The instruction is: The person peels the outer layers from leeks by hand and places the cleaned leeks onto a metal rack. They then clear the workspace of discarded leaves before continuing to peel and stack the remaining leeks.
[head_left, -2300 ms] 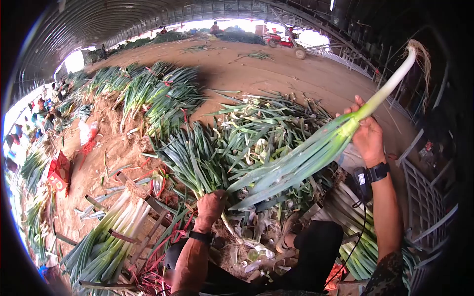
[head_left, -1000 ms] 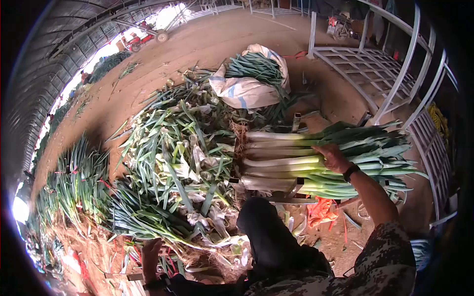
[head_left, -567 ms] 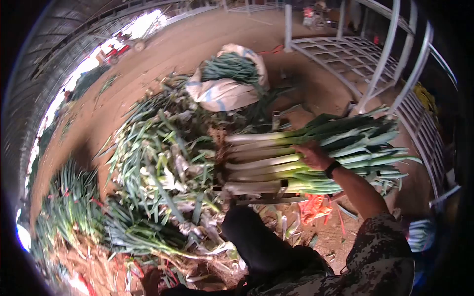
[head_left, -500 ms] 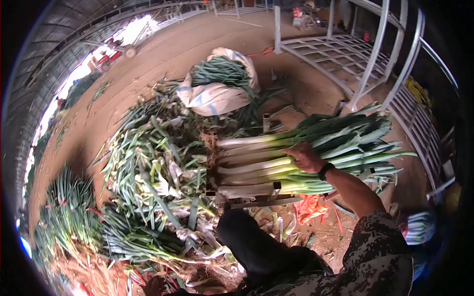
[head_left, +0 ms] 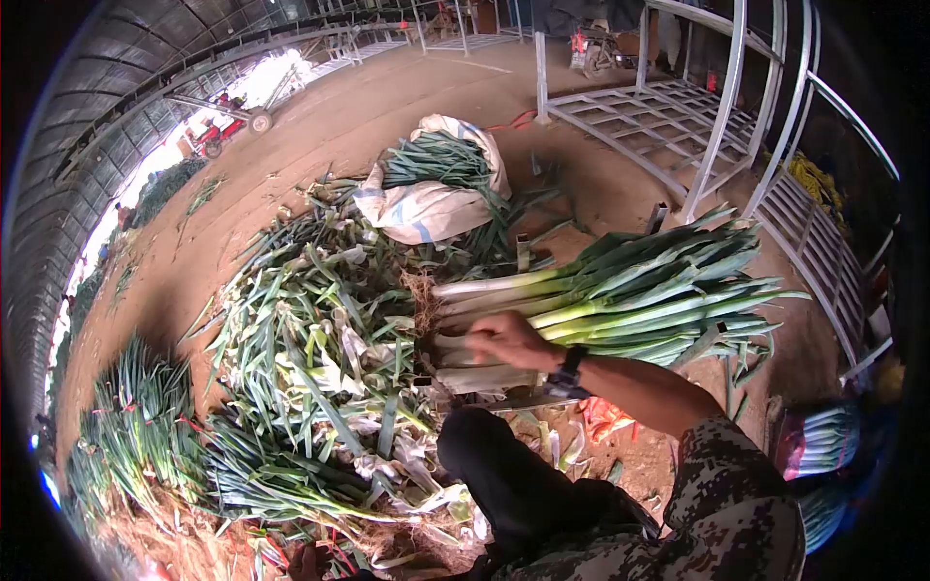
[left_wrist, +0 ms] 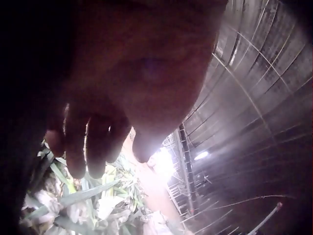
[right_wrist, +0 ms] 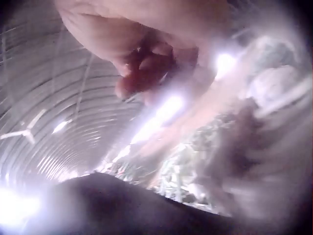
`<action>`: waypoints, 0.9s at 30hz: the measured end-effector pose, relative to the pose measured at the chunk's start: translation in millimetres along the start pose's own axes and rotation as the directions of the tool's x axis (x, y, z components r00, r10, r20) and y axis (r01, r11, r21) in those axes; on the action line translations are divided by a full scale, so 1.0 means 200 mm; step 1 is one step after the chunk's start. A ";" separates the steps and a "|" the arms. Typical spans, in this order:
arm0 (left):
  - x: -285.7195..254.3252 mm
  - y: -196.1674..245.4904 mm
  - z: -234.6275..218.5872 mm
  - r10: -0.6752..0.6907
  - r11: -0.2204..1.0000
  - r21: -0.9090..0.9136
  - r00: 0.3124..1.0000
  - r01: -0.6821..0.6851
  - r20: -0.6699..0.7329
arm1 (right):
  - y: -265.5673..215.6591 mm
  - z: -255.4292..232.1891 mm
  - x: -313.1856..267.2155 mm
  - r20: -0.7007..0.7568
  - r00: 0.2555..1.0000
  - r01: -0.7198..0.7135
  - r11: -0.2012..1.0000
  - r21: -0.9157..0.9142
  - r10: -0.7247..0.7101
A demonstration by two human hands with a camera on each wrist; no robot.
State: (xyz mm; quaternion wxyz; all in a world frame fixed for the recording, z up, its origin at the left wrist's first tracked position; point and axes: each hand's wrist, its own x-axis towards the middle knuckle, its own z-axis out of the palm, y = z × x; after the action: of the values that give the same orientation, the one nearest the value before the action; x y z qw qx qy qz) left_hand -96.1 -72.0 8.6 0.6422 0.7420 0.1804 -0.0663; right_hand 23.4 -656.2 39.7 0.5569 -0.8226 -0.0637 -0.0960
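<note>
A row of large green onions (head_left: pixel 630 308) lies across a low rack, roots toward the left and green leaves spread to the right. Above their white stems is my right hand (head_left: pixel 511 340), its fingers loosely curled. In the right wrist view the same hand (right_wrist: pixel 146 54) shows bent fingers with nothing between them. My left hand (head_left: pixel 307 562) is mostly cut off at the bottom edge of the head view. The left wrist view shows the left hand (left_wrist: pixel 142 83) dark against the light, fingers extended and holding nothing, with leaf scraps (left_wrist: pixel 88 200) beyond.
A heap of stripped leaves (head_left: pixel 300 329) spreads left of the rack. Behind it stands a white sack (head_left: pixel 426 213) of green leaves. Tied bunches (head_left: pixel 140 426) lie at far left, loose green onions (head_left: pixel 281 465) nearer. Metal frames (head_left: pixel 649 131) stand at back right; an orange bag (head_left: pixel 605 418) lies by the rack.
At first my right hand held up one green onion and my left gripped a bunch. Later the right hand touched the row; now it has moved left over the stems, without one in it.
</note>
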 end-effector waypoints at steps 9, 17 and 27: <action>-0.09 0.10 0.00 0.594 0.804 0.073 0.804 -0.591 -0.028 | -0.74 1.03 0.35 0.302 0.945 -0.139 0.683 0.717 -0.125; 0.07 0.74 0.44 0.187 0.566 -0.804 0.978 -0.180 -0.088 | -0.78 1.68 0.12 0.370 0.557 0.689 0.663 0.293 -0.743; 0.72 -0.42 0.17 -0.053 0.747 -0.655 0.971 -0.116 -0.233 | -0.51 1.60 0.38 0.531 0.826 -0.156 0.829 0.537 -0.188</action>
State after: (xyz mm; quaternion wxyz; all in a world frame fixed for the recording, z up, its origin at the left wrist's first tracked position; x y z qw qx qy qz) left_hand 12.1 -68.8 -122.1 0.8388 0.4704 0.2546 0.1019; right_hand 104.1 -320.7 33.2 0.7273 -0.6134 -0.2574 0.1689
